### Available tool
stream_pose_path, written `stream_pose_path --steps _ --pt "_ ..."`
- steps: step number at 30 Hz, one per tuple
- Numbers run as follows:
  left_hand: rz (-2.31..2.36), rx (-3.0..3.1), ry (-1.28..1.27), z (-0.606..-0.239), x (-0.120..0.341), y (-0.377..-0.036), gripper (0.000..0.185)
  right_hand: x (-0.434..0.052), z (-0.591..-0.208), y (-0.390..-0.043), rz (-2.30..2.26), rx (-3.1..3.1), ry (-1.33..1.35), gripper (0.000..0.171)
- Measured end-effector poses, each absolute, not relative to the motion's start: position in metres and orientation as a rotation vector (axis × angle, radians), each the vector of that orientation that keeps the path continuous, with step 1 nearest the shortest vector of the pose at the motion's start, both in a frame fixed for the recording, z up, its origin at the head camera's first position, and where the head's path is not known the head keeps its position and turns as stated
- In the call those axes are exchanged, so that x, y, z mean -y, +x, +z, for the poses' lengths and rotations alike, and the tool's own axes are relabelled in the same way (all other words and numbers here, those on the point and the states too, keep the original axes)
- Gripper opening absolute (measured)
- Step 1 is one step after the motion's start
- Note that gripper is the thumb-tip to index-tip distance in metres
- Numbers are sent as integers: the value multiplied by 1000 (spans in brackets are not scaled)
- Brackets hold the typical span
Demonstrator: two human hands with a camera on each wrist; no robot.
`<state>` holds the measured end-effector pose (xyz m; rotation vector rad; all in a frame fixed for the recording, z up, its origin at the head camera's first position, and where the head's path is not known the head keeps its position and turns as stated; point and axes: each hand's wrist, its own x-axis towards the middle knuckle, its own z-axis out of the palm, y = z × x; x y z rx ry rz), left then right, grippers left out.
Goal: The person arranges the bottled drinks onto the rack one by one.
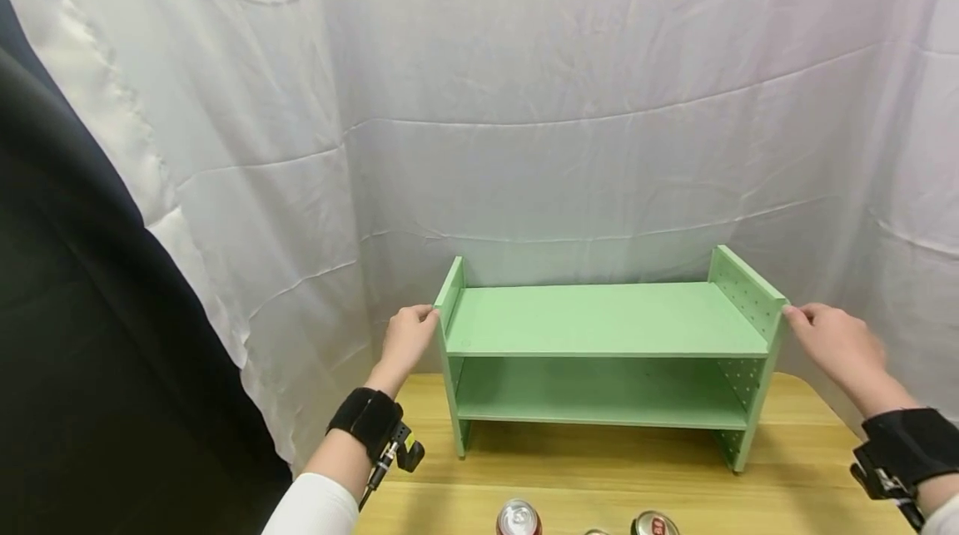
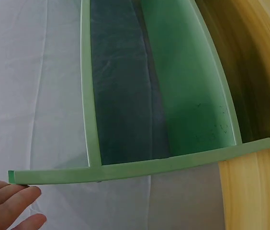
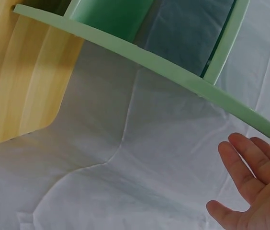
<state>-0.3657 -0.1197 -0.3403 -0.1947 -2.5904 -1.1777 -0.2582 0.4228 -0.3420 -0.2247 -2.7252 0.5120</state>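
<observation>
A light green two-tier shelf [image 1: 607,319] stands on a wooden table, its side panels rising above the upper board. At the top front corner of its left panel is my left hand [image 1: 410,337]. In the left wrist view that hand's fingers [image 2: 13,206] lie loosely extended right at the panel's end, the thumb apart from it. My right hand [image 1: 842,348] is at the matching corner of the right panel. The right wrist view has its thumb against the panel's end, while the other fingers [image 3: 247,165] spread out loosely beside the panel.
Several can tops show at the table's [image 1: 554,468] near edge, among them a red-sided can [image 1: 519,517] and a can with a red logo [image 1: 654,524]. White curtains [image 1: 599,102] hang behind the shelf. Dark cloth [image 1: 90,310] hangs at the left.
</observation>
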Motion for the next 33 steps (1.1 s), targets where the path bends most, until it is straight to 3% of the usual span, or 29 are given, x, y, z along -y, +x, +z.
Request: stream_pose_path --steps 19,33 --pt "-1005 2593 -136 -338 118 -387 27 -414 -334 -272 568 2689 -338 45" --pt "-1006 2598 -187 -341 122 -378 26 -416 -330 -271 455 2724 -326 43"
